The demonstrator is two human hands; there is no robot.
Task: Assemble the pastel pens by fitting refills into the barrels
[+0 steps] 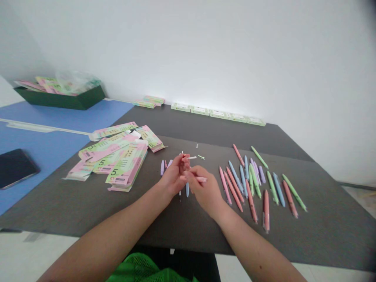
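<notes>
A dark grey surface (164, 223) fills the middle of the view and meets a white wall on the far side, with a blue sheet (55, 117) running off to the left. At the far left of the blue sits a dark green tray (58, 101) holding pink-and-green printed cards and a clear plastic bag, and a black phone (16, 168) lies nearer on the blue. Flat green-and-white boxes (219, 114) stand in a row along the wall, with a small stack of cards (149, 102) at their left. Printed card sleeves (117, 156) marked with a 5 lie fanned out left of centre. To the right, a couple of dozen pastel pens (252, 188) in pink, blue, green and lilac lie scattered, well clear of the hands. Near the middle, both hands are drawn narrow just above the surface: the left hand (173, 176) closes around a slim dark-tipped pen refill (180, 196), and the right hand (204, 190) pinches a pale pink pen barrel (199, 179) toward it. A blue pen (187, 190) lies partly beneath them, a lilac pen (162, 167) just left, and tiny white and green pen parts (192, 157) just beyond
</notes>
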